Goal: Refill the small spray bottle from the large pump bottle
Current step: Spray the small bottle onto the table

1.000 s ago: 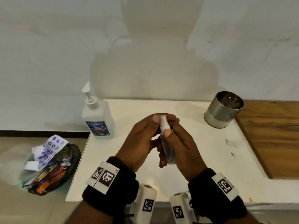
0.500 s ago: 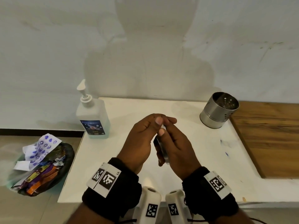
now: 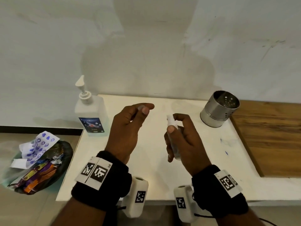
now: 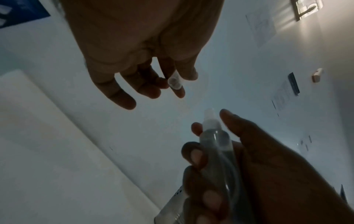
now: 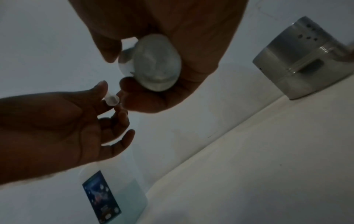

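The small spray bottle (image 3: 174,139) was held near-upright in the right hand (image 3: 184,141), fingers curled round its body, nozzle uncovered. Its clear cap (image 4: 174,81) was pinched in the left hand (image 3: 126,129), carried up and leftward. The large pump bottle (image 3: 90,114) stood on the surface (image 3: 203,160) beyond, nearer the left hand.

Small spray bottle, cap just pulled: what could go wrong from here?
The clear cap is only pinched at the left hand's fingertips, so it could slip and be hard to spot on the white table. The right hand holds the small spray bottle in mid-air; a finger on the nozzle might spray. The pump bottle stands near the table edge.
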